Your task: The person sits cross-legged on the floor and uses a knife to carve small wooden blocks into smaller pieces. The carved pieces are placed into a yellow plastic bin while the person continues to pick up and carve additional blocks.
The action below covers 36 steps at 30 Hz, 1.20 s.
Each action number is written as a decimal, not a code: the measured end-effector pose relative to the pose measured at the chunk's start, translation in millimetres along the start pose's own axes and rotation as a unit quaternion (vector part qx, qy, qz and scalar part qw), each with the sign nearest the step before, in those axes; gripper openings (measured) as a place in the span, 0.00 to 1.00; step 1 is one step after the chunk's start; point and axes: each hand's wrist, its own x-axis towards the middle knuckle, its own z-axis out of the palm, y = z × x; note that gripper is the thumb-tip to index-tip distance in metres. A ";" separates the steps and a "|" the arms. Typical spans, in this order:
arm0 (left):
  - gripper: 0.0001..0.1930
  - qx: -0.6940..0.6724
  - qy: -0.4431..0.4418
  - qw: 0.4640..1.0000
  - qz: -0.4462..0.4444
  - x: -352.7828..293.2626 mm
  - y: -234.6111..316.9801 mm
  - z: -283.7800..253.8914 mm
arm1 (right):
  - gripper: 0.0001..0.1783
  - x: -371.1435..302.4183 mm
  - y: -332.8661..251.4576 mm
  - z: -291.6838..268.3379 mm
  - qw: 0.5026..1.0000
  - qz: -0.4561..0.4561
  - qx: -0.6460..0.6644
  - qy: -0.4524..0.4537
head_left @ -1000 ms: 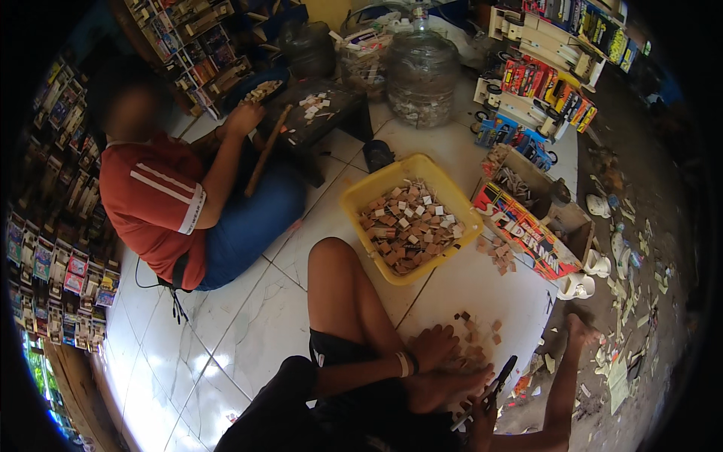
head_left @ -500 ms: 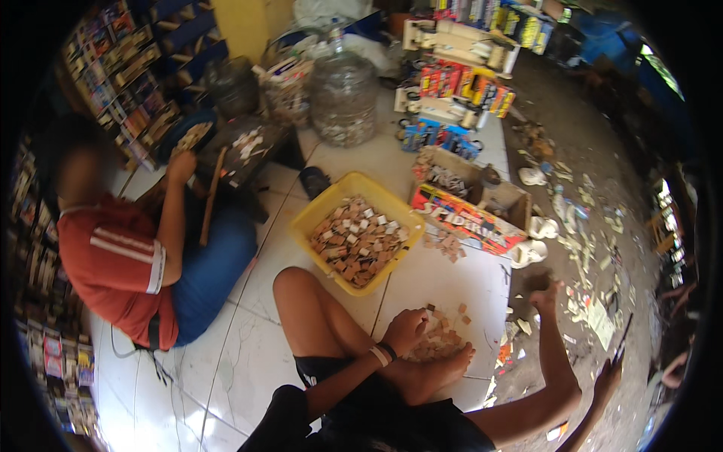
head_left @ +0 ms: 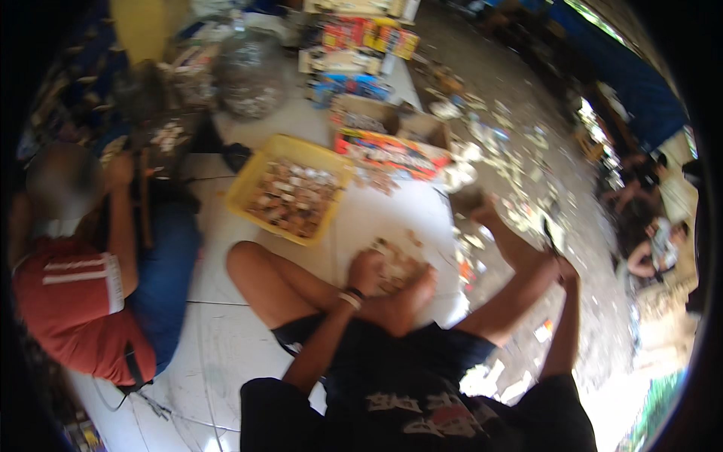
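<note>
My left hand (head_left: 367,271) is closed beside a small heap of flat wooden chips (head_left: 397,265) on the white tiles, next to my bare foot. Blur hides whatever may be in its fingers. Near my bent right knee, my right hand (head_left: 566,273) is closed on a thin, dark, stick-like tool (head_left: 552,235) that points upward. A yellow plastic tub (head_left: 239,192) ahead of my left knee holds many small brown and white chips (head_left: 294,197).
To the left sits a person in a red shirt (head_left: 71,309), beside a low table. Beyond the tub stand an open cardboard box (head_left: 392,151), a large clear bottle (head_left: 248,75) and stacked colourful toy boxes (head_left: 365,38). Scraps litter the dirt floor (head_left: 520,151). Other people (head_left: 651,245) sit far right.
The view has swung to the right. My right hand has come in beside my right knee with the dark tool. My left hand stays by the heap of chips.
</note>
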 end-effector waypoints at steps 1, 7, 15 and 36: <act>0.02 -0.009 0.044 0.999 0.023 3.9 2.7 -3.0 | 0.23 -21.2 -18.7 -7.2 0.999 0.014 -0.042 0.032; 0.04 -0.051 0.030 0.997 0.052 13.5 35.9 -20.2 | 0.24 -112.9 -91.3 -7.3 0.979 -0.104 -0.176 0.012; 0.12 0.032 -0.225 0.956 0.186 11.5 31.9 44.5 | 0.36 -174.4 -114.3 -26.9 0.965 -0.157 -0.211 0.013; 0.16 0.194 -0.202 0.905 0.321 24.8 10.7 65.7 | 0.45 -249.7 -89.5 -35.6 0.969 -0.084 -0.211 0.100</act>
